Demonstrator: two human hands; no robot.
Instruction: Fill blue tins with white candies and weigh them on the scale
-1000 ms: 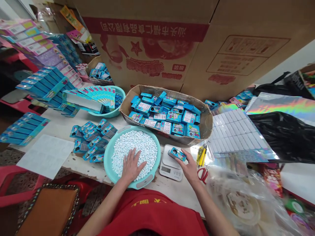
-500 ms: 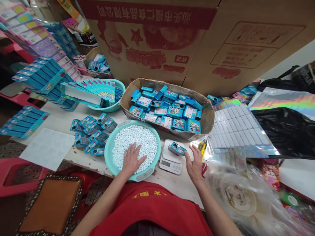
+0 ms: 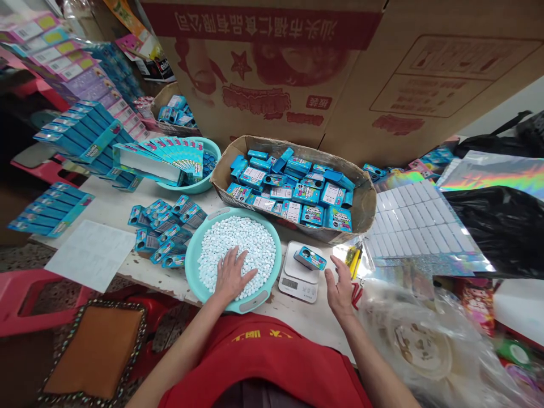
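My left hand (image 3: pixel 232 276) lies flat, fingers spread, on the small white tablets (image 3: pixel 242 246) that fill a teal basin (image 3: pixel 193 272). A small blue box (image 3: pixel 310 258) rests on a white kitchen scale (image 3: pixel 300 275) just right of the basin. My right hand (image 3: pixel 341 287) hovers open right of the scale, a little apart from the box and holding nothing.
A cardboard tray (image 3: pixel 361 207) full of blue boxes stands behind the scale. Loose blue boxes (image 3: pixel 164 232) lie left of the basin, with a second teal bowl (image 3: pixel 204 184) and stacked cartons (image 3: pixel 87 139) beyond. Label sheets (image 3: pixel 408 218), scissors (image 3: pixel 356 292) and plastic bags (image 3: pixel 425 345) sit right.
My right hand has let go of the small blue box, leaving it on the scale, and drawn back to the right. My left hand stays on the tablets.
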